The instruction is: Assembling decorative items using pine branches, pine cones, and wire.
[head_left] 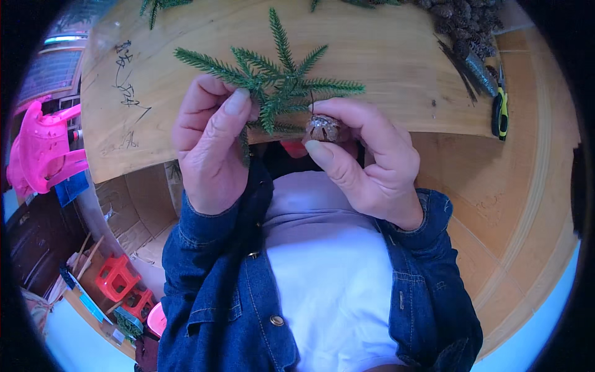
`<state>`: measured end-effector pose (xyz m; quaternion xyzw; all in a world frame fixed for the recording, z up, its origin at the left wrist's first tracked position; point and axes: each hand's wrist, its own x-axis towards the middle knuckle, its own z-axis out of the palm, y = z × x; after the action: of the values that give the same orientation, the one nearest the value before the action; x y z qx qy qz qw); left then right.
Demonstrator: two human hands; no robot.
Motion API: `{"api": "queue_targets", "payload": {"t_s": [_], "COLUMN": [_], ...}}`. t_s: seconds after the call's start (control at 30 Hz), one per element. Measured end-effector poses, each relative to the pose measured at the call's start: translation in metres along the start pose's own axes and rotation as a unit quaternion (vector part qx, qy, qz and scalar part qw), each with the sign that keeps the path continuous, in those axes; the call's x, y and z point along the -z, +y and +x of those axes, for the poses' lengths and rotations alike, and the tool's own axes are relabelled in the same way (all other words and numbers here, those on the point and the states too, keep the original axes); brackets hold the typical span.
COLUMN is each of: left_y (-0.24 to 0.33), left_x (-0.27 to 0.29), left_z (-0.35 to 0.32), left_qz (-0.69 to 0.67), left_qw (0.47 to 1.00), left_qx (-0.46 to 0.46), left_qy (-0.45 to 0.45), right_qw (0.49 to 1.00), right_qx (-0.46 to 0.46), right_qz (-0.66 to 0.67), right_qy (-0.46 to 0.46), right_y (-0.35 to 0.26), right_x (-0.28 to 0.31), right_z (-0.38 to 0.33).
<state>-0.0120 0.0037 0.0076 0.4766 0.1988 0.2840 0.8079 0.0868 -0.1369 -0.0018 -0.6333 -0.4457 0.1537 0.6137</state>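
My left hand point(214, 133) pinches the artificial pine sprig point(279, 80) between thumb and fingers, near its lower left side. The sprig's green needled branches fan out above the front edge of the table. Between thumb and forefinger, my right hand point(372, 152) grips a small brown bell-shaped ornament point(323, 129) with a frosted silvery top and dark slits. A thin dark wire point(312, 101) rises from the ornament's top, close beside the sprig. The sprig's stem end is partly hidden behind my left hand.
Pine cones point(455, 18) are heaped at the table's point(384, 56) far right. Dark wires point(457, 68) lie by a yellow-and-black-handled tool point(500, 108) on the right edge. More green sprigs point(155, 7) show along the far edge. A pink plastic chair point(43, 149) and red stools point(118, 279) stand left.
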Motion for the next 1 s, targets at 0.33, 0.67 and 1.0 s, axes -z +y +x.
{"api": "queue_targets", "payload": {"t_s": [0.33, 0.67, 1.0], "left_y": [-0.008, -0.001, -0.006], "left_x": [0.011, 0.006, 0.005], "left_z": [-0.003, -0.003, 0.0], "left_qz": [-0.006, 0.012, 0.067], "left_qw": [0.998, 0.994, 0.997], "left_qx": [-0.021, 0.035, -0.008], "left_qy": [-0.051, -0.101, -0.031], "right_qw": [0.998, 0.923, 0.928], "right_qx": [-0.04, -0.203, -0.219], "right_qz": [-0.006, 0.321, 0.302], "right_qy": [-0.054, -0.063, -0.003], "right_y": [-0.005, -0.001, 0.007], "right_x": [-0.001, 0.009, 0.005], "right_z": [0.007, 0.023, 0.017]}}
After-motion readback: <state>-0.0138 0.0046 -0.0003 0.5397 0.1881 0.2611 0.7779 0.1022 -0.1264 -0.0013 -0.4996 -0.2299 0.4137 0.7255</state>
